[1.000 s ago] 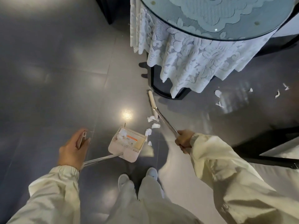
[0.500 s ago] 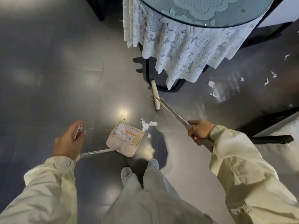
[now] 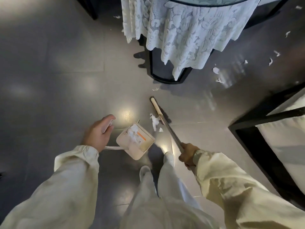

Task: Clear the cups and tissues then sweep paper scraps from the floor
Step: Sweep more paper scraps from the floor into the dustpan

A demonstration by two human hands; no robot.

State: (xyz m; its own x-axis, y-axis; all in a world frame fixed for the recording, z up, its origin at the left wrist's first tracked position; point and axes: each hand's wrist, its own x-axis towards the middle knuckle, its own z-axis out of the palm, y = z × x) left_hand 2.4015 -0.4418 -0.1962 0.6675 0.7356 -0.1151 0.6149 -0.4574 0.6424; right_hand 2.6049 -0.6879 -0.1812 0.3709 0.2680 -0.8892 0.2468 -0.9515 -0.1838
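the only marking i can find is the label (image 3: 142, 136) on the inner face of the dustpan (image 3: 132, 150): an orange stripe with small dark print beside it, too small to read (a row of fine ribs runs along the pan's near right edge). the dustpan is cream plastic and stands on the grey tiled floor (image 3: 66, 71) just ahead of my shoes (image 3: 169, 157). its mouth is turned toward the far right, and a fluffy clump of white scraps lies inside near its far corner. my left hand (image 3: 97, 135) is wrapped round the grip at the top of the pan's thin pole, fingers curled over it. my right hand (image 3: 188, 154) is clenched round the metal pole of the broom (image 3: 156, 107), whose cream head rests on the floor just to the far right of the pan. a small heap of torn white paper scraps (image 3: 155, 122) lies between the broom head and the pan's mouth, right against the broom and just short of the pan. more scraps are scattered well off to the far right, and a few lie at the far left beside the lace tablecloth (image 3: 181, 38) hanging from the round table.
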